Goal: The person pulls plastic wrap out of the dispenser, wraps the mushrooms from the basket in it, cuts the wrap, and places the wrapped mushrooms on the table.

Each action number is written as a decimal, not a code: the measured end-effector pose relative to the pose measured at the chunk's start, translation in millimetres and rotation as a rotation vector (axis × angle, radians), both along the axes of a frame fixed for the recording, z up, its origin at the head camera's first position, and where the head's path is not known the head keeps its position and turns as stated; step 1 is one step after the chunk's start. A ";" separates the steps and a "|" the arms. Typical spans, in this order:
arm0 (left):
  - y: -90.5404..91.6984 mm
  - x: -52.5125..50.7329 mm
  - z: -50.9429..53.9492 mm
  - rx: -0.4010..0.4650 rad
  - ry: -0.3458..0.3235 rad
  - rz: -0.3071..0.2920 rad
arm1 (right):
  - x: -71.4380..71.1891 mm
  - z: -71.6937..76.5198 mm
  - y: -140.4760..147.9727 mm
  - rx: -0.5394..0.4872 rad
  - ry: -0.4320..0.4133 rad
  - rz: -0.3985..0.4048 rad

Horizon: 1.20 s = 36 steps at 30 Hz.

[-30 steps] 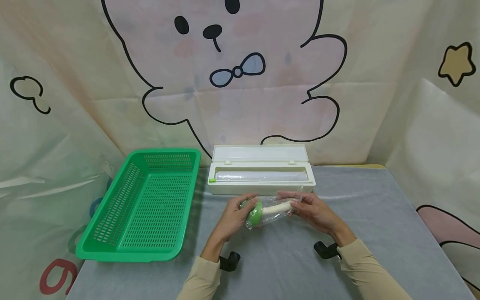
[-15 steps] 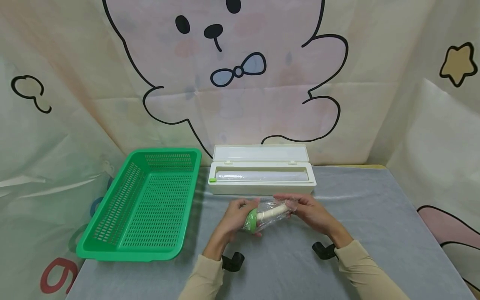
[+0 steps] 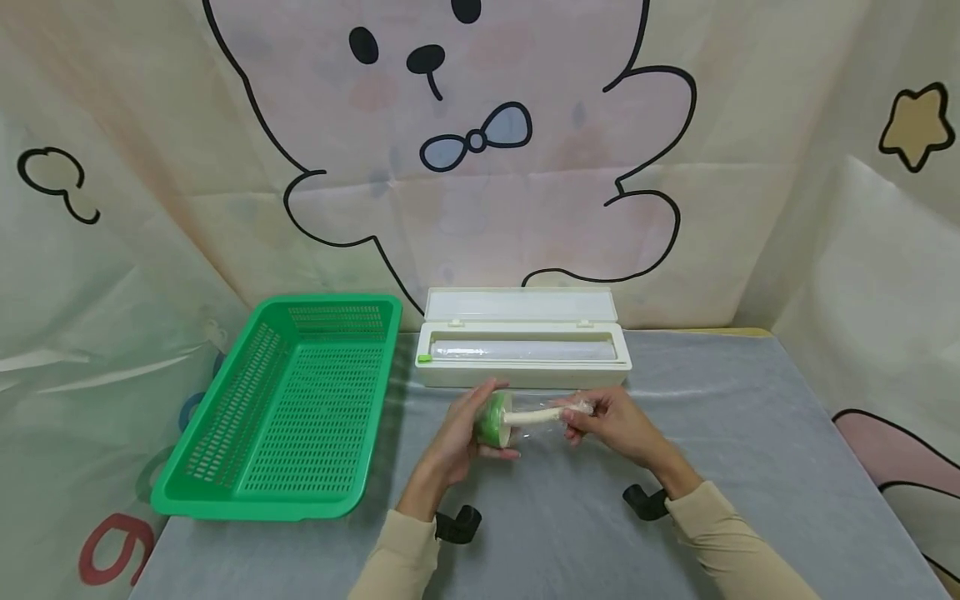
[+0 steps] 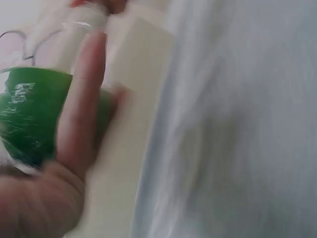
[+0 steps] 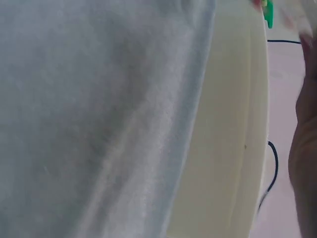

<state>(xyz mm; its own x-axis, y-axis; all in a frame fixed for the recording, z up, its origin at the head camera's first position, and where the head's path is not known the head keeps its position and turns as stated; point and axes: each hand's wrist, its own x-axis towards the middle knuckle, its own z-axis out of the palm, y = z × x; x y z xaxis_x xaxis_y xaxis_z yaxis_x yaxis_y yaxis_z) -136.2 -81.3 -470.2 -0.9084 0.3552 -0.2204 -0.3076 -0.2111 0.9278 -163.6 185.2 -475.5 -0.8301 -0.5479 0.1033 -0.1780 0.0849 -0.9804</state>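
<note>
A mushroom-shaped object (image 3: 530, 417) with a green cap and a white stem is wrapped in clear cling film. It lies sideways in the air between both hands, above the table. My left hand (image 3: 452, 435) holds the green cap (image 4: 30, 111) between thumb and fingers, the thumb (image 4: 85, 94) lying long across it in the left wrist view. With bent fingers, my right hand (image 3: 618, 425) pinches the film-covered end of the stem. Only part of the right hand (image 5: 306, 134) shows in the right wrist view, at its right edge.
Just behind the hands stands a white film dispenser (image 3: 523, 377), its lid (image 3: 521, 305) raised, a roll of film (image 3: 517, 350) inside and a green slider (image 3: 424, 358) at its left. A green plastic basket (image 3: 258, 507) stands left. Grey cloth (image 3: 570, 533) covers the table.
The left hand has shifted round the cap, its fingers spreading wider. The mushroom-shaped object has swung nearer to level, and the right fingers have moved along the wrapped stem end.
</note>
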 end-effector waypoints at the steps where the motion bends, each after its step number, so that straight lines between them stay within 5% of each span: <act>1: 0.7 0.4 0.4 -0.030 0.071 0.016 | -0.5 -0.9 -0.4 -0.022 -0.023 -0.016; 3: 3.1 0.6 0.5 -0.108 0.200 0.048 | -1.3 -2.4 -1.1 -0.058 -0.077 -0.056; 6: 7.7 0.0 -0.3 -0.238 0.288 0.094 | -1.1 -2.9 -2.6 -0.073 -0.107 -0.084; 13: 13.4 -3.9 -0.3 -0.310 0.159 0.196 | 2.1 -2.6 -11.5 -0.027 0.120 -0.064; 17: 11.6 -5.3 2.5 -0.321 0.092 0.180 | 4.1 -4.0 -13.6 -0.014 0.179 -0.084; 26: 10.8 -4.3 -2.6 -0.357 0.303 0.101 | 0.7 -4.8 -10.0 0.005 -0.025 -0.134; 31: 11.3 -2.4 -3.7 -0.427 0.278 0.169 | 3.8 -4.4 -12.2 0.028 0.133 -0.074; 36: 11.2 -2.1 -3.7 -0.469 0.243 0.172 | 8.5 -7.5 -14.7 0.035 0.295 -0.108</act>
<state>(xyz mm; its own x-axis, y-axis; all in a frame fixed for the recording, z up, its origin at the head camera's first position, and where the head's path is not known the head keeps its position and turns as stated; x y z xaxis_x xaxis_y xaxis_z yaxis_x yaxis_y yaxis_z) -138.2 -70.1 -473.8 -0.9891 0.1110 -0.0965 -0.0710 0.2136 0.9743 -155.1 170.5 -483.0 -0.8207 -0.4656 0.3311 -0.4427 0.1518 -0.8837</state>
